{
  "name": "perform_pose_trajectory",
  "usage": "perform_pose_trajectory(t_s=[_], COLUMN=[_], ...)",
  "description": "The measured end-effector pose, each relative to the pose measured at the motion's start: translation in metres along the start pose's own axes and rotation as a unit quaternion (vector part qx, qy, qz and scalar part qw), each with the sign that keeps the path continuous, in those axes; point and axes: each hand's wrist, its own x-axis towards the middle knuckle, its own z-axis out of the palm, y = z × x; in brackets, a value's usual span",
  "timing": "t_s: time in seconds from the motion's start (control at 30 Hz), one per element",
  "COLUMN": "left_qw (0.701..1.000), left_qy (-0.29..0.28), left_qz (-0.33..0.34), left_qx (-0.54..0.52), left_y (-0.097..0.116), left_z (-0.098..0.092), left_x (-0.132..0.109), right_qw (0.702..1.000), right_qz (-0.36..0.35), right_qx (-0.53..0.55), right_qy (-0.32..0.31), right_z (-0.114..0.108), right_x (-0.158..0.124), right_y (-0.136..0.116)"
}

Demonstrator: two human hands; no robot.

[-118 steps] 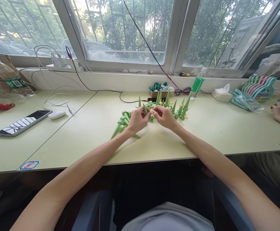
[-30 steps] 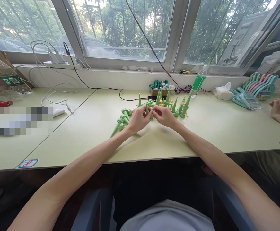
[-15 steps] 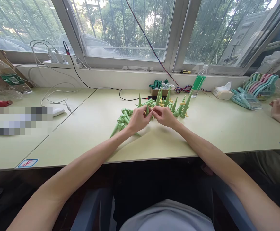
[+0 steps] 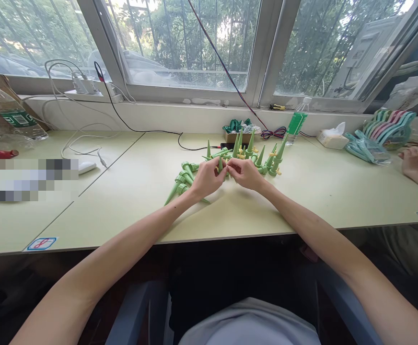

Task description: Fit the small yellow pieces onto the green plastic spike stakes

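My left hand (image 4: 211, 178) is closed around a green plastic watering spike (image 4: 220, 165), its tapered tip pointing up between thumb and fingers. Against it, my right hand (image 4: 245, 173) pinches with its fingertips; whatever lies in that pinch is too small and hidden to make out. Several green spikes (image 4: 180, 184) lie in a loose heap left of my left hand. Behind and right of my hands, more green spikes (image 4: 278, 155) stand on end, some with small yellow valves (image 4: 278, 170) at the side.
A small box with green wrappers (image 4: 241, 129) and a leaning bottle (image 4: 296, 122) stand at the back. Rightward are a tissue box (image 4: 333, 137), pastel hangers (image 4: 390, 127) and another person's hands (image 4: 413, 160). White cables (image 4: 81, 139) lie on the left; the table's front edge is near me.
My hands hold almost the same pose at the spike. At the far right, the other person's hands have shifted, and a second one now shows.
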Motion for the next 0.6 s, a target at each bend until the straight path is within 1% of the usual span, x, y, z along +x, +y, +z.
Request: perform_pose_trajectory(t_s=[0.6], left_qw=[1.0], left_qy=[-0.005], left_qz=[0.01], left_qx=[0.008], left_y=[-0.0012], left_z=[-0.0004], left_x=[-0.0008], right_qw=[1.0], right_qz=[0.003], right_qx=[0.012], right_qy=[-0.016], right_z=[0.0002], right_x=[-0.0004], right_y=[0.003])
